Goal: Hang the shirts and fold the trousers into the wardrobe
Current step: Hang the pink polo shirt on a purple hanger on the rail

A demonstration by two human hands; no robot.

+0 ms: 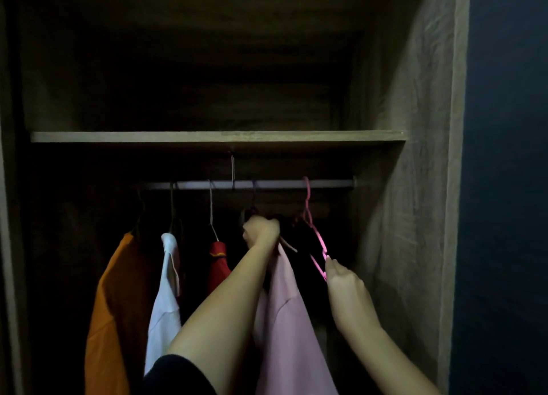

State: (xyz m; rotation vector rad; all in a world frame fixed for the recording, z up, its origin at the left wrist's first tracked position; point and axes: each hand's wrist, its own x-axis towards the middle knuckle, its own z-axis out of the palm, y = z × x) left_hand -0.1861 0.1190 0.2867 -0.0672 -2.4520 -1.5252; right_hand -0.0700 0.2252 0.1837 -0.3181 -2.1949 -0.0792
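I look into a dim wardrobe with a metal rail point(267, 184) under a wooden shelf point(207, 136). An orange shirt point(118, 300), a white shirt point(164, 300) and a red shirt point(218, 270) hang at the left. My left hand point(261, 230) is closed around the top of a pink shirt point(287, 320) on its dark hanger, just below the rail. My right hand point(344, 279) pinches the lower edge of a pink hanger point(317, 246) that hooks on the rail. A dark garment seems to hang on it, too dim to make out.
The wardrobe's right side wall point(415, 187) stands close to the pink hanger. A dark blue surface point(510, 187) lies beyond it. A thin bracket point(232, 169) ties the rail to the shelf. The compartment above the shelf is dark.
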